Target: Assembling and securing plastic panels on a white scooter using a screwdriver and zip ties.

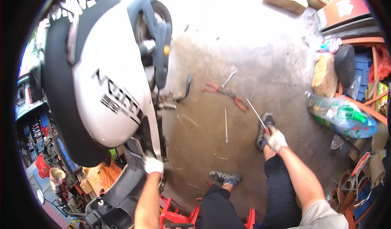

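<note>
A scooter with white side panels and a long black seat stands on the left. My left hand, in a white glove, is against the front lower edge of its side panel; its fingers are partly hidden and blurred. In my gloved right hand is a screwdriver, its red handle gripped and its long thin shaft pointing forward and left, away from the scooter. On the floor ahead lie red-handled pliers and a wrench, close together.
Thin pale strips, one a long white strip, lie on the concrete floor. A red plastic stool is beneath me. Plastic bottles in a bag and cluttered orange shelving line the right. A cardboard piece lies at the far right.
</note>
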The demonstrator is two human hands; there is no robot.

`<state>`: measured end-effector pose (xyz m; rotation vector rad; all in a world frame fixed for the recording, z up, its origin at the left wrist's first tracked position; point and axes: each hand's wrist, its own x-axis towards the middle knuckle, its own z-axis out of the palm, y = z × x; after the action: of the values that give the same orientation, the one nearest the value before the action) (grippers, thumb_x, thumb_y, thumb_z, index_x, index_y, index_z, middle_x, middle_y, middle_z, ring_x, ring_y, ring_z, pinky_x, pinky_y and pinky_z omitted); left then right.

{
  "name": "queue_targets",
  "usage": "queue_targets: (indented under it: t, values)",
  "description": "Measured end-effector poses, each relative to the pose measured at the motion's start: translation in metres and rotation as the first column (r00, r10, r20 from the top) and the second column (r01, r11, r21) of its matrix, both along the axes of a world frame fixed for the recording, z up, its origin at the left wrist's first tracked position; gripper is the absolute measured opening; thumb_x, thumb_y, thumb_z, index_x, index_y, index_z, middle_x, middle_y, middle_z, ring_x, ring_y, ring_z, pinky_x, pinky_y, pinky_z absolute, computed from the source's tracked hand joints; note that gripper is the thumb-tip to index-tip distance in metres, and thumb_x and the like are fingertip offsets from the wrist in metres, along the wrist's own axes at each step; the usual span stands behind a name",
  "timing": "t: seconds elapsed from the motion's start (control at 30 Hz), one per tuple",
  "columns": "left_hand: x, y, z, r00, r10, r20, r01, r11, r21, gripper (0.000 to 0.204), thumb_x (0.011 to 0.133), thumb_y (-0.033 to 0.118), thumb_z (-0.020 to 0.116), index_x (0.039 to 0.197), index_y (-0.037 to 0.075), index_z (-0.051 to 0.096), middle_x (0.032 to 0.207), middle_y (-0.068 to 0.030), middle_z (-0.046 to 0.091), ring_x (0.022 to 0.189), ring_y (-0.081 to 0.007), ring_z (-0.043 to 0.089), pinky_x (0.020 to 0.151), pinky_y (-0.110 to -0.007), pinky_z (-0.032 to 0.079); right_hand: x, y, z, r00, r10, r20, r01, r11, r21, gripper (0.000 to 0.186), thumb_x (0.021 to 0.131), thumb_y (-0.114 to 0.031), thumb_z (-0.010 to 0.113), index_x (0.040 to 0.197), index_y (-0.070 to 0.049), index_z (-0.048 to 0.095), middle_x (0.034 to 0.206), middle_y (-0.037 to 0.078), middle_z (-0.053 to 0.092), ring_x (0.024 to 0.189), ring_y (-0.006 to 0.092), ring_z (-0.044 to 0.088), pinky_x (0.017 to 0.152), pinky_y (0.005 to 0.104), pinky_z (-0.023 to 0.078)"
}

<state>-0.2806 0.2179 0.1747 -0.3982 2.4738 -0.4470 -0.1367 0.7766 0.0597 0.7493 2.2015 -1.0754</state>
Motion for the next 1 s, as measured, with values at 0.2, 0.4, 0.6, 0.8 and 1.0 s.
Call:
queue_targets:
  t: [0.2,0.4,0.6,0.8,1.0]
  values:
    - [0.062,0.176,0.084,0.926,0.12,0.357,-0.277,0.859,0.431,0.055,0.099,0.037,0.058,0.142,0.002,0.058,0.138,-0.0251,0.062,0.132,-0.0384,0.058,0.111,-0.042,0.045,0.11,0.11,0.098,0.914,-0.334,0.23,0.328,0.942,0.065,0.038,0.088,-0.032,0.066,0.111,-0.002,0.068,0.1,0.027,0.069,0.099,0.0452,0.065,0.087,0.0486,0.051]
    - [0.119,0.218,0.15,0.854,0.297,0.428,-0.467,0.8,0.376,0.05,0.1,0.038,0.056,0.137,0.005,0.063,0.13,-0.0219,0.068,0.121,-0.0349,0.066,0.104,-0.041,0.051,0.186,0.167,0.191,0.638,-0.562,0.526,0.634,0.771,0.056,0.036,0.088,-0.024,0.068,0.117,-0.003,0.067,0.078,0.011,0.066,0.058,0.0237,0.062,0.05,0.0406,0.049]
    - [0.136,0.211,0.214,0.717,0.485,0.5,-0.668,0.684,0.295,0.05,0.099,0.041,0.056,0.135,0.009,0.065,0.135,-0.0189,0.066,0.13,-0.0345,0.06,0.11,-0.041,0.047,0.165,0.184,0.265,0.436,-0.735,0.52,0.824,0.558,0.099,0.03,0.09,-0.014,0.07,0.117,-0.002,0.068,0.076,0.005,0.064,0.055,0.0176,0.057,0.048,0.0363,0.045]
    - [0.009,0.283,0.282,0.816,0.517,0.258,-0.578,0.739,0.347,0.046,0.096,0.035,0.06,0.133,0.009,0.066,0.134,-0.0215,0.066,0.128,-0.0366,0.061,0.109,-0.043,0.048,-0.011,0.244,0.32,0.542,-0.764,0.351,0.839,0.517,-0.168,0.027,0.092,-0.009,0.066,0.119,-0.004,0.067,0.071,0.002,0.059,0.05,0.0158,0.052,0.045,0.033,0.04]
    - [-0.285,0.369,0.366,0.822,0.214,-0.527,0.061,0.888,0.456,0.035,0.102,0.024,0.053,0.129,0.004,0.063,0.128,-0.0215,0.064,0.118,-0.0413,0.06,0.104,-0.049,0.047,-0.21,0.332,0.342,0.611,-0.745,0.269,0.791,0.557,-0.253,0.017,0.094,-0.007,0.061,0.109,-0.001,0.066,0.077,0.006,0.062,0.062,0.0185,0.061,0.055,0.0354,0.049]
